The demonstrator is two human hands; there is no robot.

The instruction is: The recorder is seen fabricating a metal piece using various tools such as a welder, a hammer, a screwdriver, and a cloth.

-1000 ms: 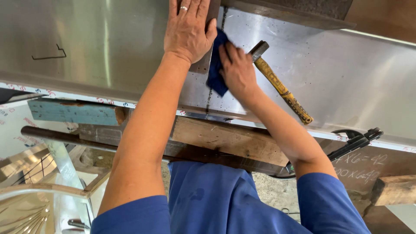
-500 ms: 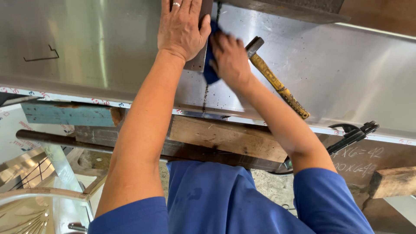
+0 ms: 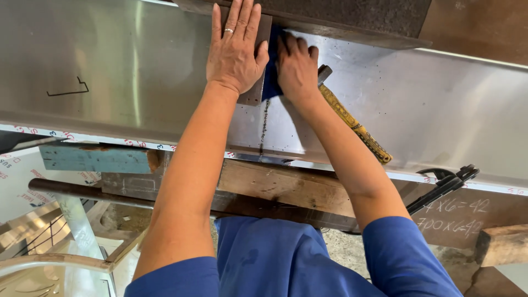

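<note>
My left hand, a ring on one finger, lies flat with spread fingers on a small grey metal plate that rests on a large shiny steel sheet. Right beside it, my right hand presses a blue cloth against the plate's edge, fingers curled over the cloth. A dark dotted line runs down the sheet below the cloth. A hammer with a yellow patterned handle lies on the sheet just right of my right wrist.
A dark rusty bar crosses the top. Under the sheet's near edge are wooden planks, a blue-painted board and a steel pipe. Black locking pliers sit at the right edge.
Both hands have slid away from me along the sheet toward the dark bar. The blue cloth has moved with my right hand, and less of it shows.
</note>
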